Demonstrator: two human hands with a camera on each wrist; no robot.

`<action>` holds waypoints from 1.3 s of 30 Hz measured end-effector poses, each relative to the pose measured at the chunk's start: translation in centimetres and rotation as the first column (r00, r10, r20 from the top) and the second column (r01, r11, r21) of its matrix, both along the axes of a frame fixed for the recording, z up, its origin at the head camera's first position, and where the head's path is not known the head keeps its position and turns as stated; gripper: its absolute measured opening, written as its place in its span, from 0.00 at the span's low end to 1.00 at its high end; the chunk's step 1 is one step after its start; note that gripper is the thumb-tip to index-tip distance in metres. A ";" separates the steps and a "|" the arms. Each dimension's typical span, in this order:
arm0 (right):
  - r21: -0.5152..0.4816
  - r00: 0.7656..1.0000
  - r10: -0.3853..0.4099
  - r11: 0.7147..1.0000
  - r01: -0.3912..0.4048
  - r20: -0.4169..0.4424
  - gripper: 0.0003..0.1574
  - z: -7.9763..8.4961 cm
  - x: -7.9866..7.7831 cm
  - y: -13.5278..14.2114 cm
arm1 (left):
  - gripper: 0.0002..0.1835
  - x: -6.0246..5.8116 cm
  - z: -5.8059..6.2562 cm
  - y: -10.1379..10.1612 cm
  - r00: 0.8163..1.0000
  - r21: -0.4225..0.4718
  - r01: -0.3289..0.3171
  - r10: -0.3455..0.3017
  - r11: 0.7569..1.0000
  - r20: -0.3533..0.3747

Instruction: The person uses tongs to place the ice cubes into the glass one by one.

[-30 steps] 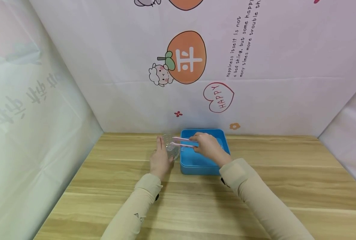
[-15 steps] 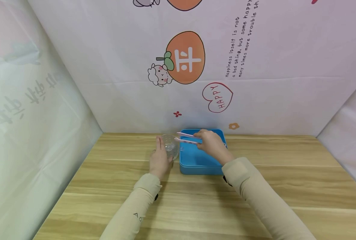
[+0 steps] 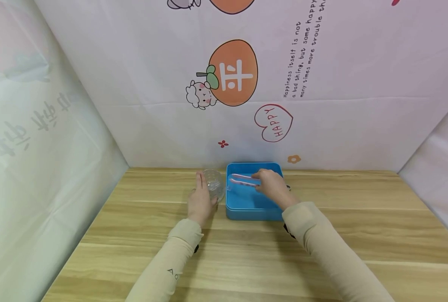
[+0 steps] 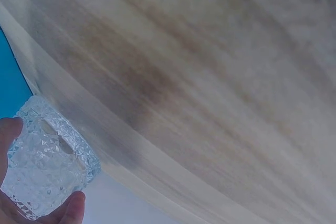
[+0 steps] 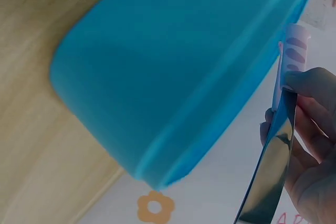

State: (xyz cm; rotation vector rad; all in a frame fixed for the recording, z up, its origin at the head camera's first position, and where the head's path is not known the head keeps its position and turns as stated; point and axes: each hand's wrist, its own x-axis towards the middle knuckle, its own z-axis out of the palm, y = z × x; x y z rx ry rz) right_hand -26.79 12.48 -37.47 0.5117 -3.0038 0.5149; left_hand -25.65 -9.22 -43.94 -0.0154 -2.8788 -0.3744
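My left hand (image 3: 200, 203) holds a clear faceted glass bowl (image 3: 215, 184) on the table, left of the blue box. In the left wrist view, thumb and fingers sit on either side of the bowl (image 4: 50, 158). My right hand (image 3: 272, 186) grips metal tongs with pink tips (image 3: 243, 180) over the blue box (image 3: 252, 214). The tongs' two tips point left and stand apart. A small clear piece (image 3: 229, 187) shows at the box's left side. In the right wrist view, the tongs' shiny metal strip (image 5: 270, 169) runs back past my fingers (image 5: 310, 114).
The wooden table (image 3: 227, 260) meets a printed white cloth backdrop (image 3: 163, 134) just behind the box and bowl. Another cloth (image 3: 58, 167) hangs along the left side.
My right hand has moved the tongs from over the glass bowl to the right, first lifting, then lowering over the blue box. The left hand and bowl stay in place.
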 end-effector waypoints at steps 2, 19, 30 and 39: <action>0.009 1.000 0.009 1.000 -0.009 0.014 0.20 -0.5 -0.1 0.0 | 0.51 0.0 0.0 0.0 1.000 0.006 0.001 0.000 1.000 -0.002; 0.050 1.000 0.014 0.999 -0.014 0.001 0.19 -2.9 -0.4 -0.8 | 0.51 0.1 0.1 0.0 1.000 0.011 0.000 0.000 1.000 0.008; 0.073 1.000 0.003 0.997 -0.003 0.010 0.20 -3.4 -0.7 -1.3 | 0.51 -0.1 -0.1 -0.2 1.000 -0.009 0.001 -0.001 1.000 -0.008; 0.060 1.000 0.023 0.998 -0.023 0.000 0.18 -3.7 -0.6 -1.4 | 0.51 0.0 0.0 -0.1 1.000 0.005 -0.001 0.001 1.000 0.002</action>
